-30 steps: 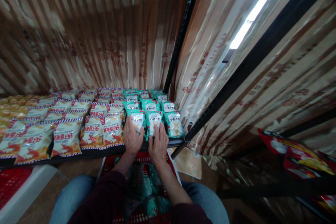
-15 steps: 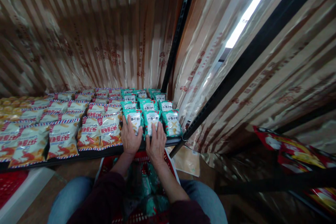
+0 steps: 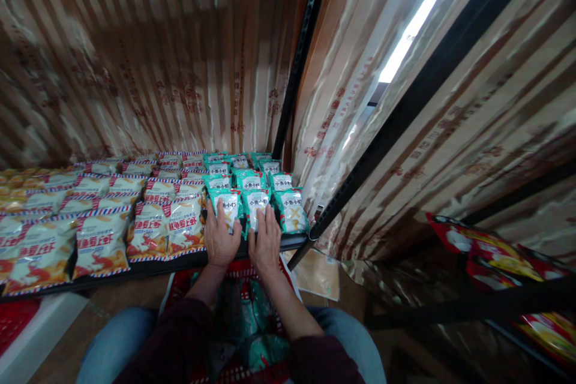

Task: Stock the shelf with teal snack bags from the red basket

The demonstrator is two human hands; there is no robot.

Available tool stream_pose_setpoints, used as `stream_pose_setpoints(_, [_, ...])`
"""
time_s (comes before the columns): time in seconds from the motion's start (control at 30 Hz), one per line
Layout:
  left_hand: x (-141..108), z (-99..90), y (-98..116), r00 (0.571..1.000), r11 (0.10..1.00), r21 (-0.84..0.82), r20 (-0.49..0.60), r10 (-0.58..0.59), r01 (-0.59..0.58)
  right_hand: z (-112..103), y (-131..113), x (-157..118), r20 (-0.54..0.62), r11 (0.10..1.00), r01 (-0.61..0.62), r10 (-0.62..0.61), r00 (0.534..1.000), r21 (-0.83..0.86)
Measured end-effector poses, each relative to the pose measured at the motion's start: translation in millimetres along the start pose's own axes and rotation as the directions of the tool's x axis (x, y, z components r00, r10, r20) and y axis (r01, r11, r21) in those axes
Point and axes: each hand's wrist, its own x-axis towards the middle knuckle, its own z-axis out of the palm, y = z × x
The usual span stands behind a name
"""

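My left hand (image 3: 221, 241) lies against the lower front of a teal-and-white snack bag (image 3: 231, 204), fingers stretched and thumb apart. Beside it, my right hand (image 3: 266, 244) rests on the middle front teal snack bag (image 3: 255, 199), its fingers extended over the face. Both bags lean upright at the front edge of the black shelf (image 3: 180, 258). To their right stands another teal snack bag (image 3: 291, 211), untouched. Behind these are several rows of the same bags. Below my forearms, a red basket (image 3: 238, 375) between my knees holds more teal bags (image 3: 261, 353).
White-and-orange snack bags (image 3: 101, 241) fill the shelf to the left. Black metal posts (image 3: 373, 144) rise at the right, with printed curtains (image 3: 198, 72) behind. Red bags (image 3: 490, 252) sit on a rack at far right. A flat tan piece (image 3: 317, 276) lies on the floor.
The view has shifted slightly, so the shelf and posts appear a little further left. Both hands stay on the same two teal bags, with hardly any movement.
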Motion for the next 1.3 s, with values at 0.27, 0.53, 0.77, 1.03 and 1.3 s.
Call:
stream_pose_setpoints(0.27, [-0.6,-1.8,1.8,1.0,0.999,0.042,0.006,0.02,-0.021,1.9,2.6,0.6,0.014,1.0,0.015,-0.015,1.0,0.008])
stream_pose_setpoints(0.53, [-3.3,-3.7,3.1,0.996,0.997,0.017,-0.055,0.076,-0.075,-1.0,2.9,-2.3,0.013,0.999,0.036,-0.036,0.999,-0.008])
stream_pose_setpoints(0.77, [-3.4,-4.9,3.2,0.976,0.983,0.027,-0.113,0.185,-0.183,-4.9,3.9,-3.3,-0.017,0.997,0.07,-0.07,0.997,0.024])
stream_pose_setpoints(1.03, [-9.0,-8.0,-1.3,0.974,0.975,-0.021,-0.043,0.221,-0.222,-28.0,-1.7,-38.4,-0.025,0.982,0.16,-0.158,0.987,0.105])
stream_pose_setpoints(1.3, [-39.3,-21.4,-7.9,0.964,0.962,-0.066,0.015,0.265,-0.263,-24.4,-13.2,-103.5,0.25,0.952,0.162,-0.228,0.941,0.26])
